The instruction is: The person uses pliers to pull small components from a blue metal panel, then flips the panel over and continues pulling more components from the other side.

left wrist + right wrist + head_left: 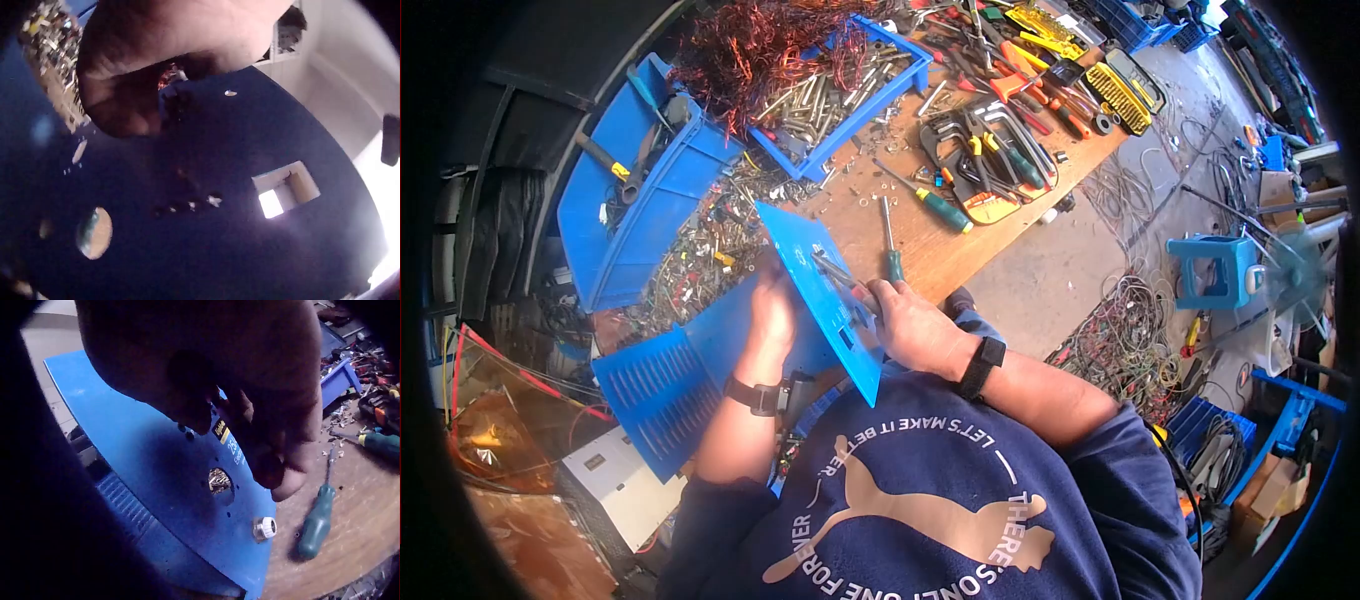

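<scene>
"What's the biggest thing near those fingers?"

"The wooden bench [1040, 195], running out ahead of both hands. Beyond the left fingers, off to the person's left, a blue bin [590, 220] holds a tool with a black and yellow handle [600, 155] and some dark pieces."

"And nearer?"

"A slotted blue casing [655, 385], just to the left of the left hand [772, 315]. Straight ahead of those fingers there's a blue tray [862, 110], with metal rods [805, 110] lying in it and reddish wire [745, 60] heaped over its far side."

"Where's the blue panel [815, 300]?"

"Tilted up between the hands. The left hand is behind it, fingers bent in at its back; I can't tell whether they pinch anything. The right hand [925, 330] is at the front, fingers curled together, clamped on a slim metal piece [830, 268]."

"Any more containers?"

"Ahead of the right fingers, an open tool case [992, 212] holds hex keys and yellow-and-black handled tools. Farther out, another case [1122, 95] holds rows of yellow pieces."

"Smallest?"

"A green-handled screwdriver [894, 262] lies just past the right fingertips, and a white ribbed knob [265, 529] sits at the panel, near them."
</scene>
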Demonstrator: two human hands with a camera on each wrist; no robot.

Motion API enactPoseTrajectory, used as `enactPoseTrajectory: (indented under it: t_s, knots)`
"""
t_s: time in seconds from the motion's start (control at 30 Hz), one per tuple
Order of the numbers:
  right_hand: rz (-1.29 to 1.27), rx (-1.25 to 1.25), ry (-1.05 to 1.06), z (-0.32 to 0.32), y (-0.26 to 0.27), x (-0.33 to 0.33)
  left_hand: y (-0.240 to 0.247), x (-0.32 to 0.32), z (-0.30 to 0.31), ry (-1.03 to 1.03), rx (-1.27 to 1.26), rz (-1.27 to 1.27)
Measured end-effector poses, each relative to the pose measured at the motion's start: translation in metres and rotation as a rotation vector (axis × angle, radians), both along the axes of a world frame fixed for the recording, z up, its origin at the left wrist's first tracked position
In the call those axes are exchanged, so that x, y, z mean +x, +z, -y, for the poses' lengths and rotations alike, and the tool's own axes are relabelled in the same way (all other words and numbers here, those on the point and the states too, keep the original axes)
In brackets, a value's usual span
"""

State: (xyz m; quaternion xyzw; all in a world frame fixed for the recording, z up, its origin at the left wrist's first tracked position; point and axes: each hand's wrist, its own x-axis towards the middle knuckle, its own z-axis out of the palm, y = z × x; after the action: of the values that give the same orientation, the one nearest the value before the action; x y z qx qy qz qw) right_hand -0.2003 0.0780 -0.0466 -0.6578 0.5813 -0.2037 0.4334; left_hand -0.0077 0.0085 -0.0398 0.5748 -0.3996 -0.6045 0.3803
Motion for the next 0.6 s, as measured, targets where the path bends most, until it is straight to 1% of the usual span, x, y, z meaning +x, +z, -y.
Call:
enactPoseTrajectory:
  t_s: [0.1, 0.2, 0.23, 0.3, 0.37, 0.43, 0.47, 0.5, 0.6]
  knots:
    - [-0.021, -0.001, -0.004, -0.001, -0.001, 0.001, -0.013, 0.002, -0.004, -0.001, -0.100, 0.079]
    - [-0.065, -0.049, -0.006, -0.003, -0.010, 0.004, -0.021, 0.003, -0.005, 0.015, -0.092, -0.077]
    - [-0.080, -0.074, -0.007, -0.003, -0.013, 0.006, -0.024, 0.005, -0.003, 0.001, -0.044, -0.011]
    - [-0.107, -0.031, -0.023, -0.003, -0.011, 0.005, -0.029, 0.012, -0.001, -0.023, 0.058, 0.127]
    - [-0.120, -0.036, -0.023, -0.003, -0.014, 0.006, -0.033, 0.017, 0.000, -0.023, 0.063, 0.105]
    - [-0.124, -0.089, -0.011, -0.002, -0.022, 0.008, -0.026, 0.013, 0.000, -0.003, 0.067, 0.109]
    - [-0.106, -0.066, 0.001, -0.004, -0.024, 0.006, -0.020, 0.010, -0.001, 0.018, 0.069, 0.124]
    - [-0.089, -0.044, 0.011, -0.002, -0.013, 0.003, -0.012, 0.003, -0.001, 0.038, 0.070, 0.139]
    - [-0.061, -0.017, 0.027, -0.001, -0.004, -0.002, 0.001, -0.011, -0.012, 0.107, -0.083, 0.085]
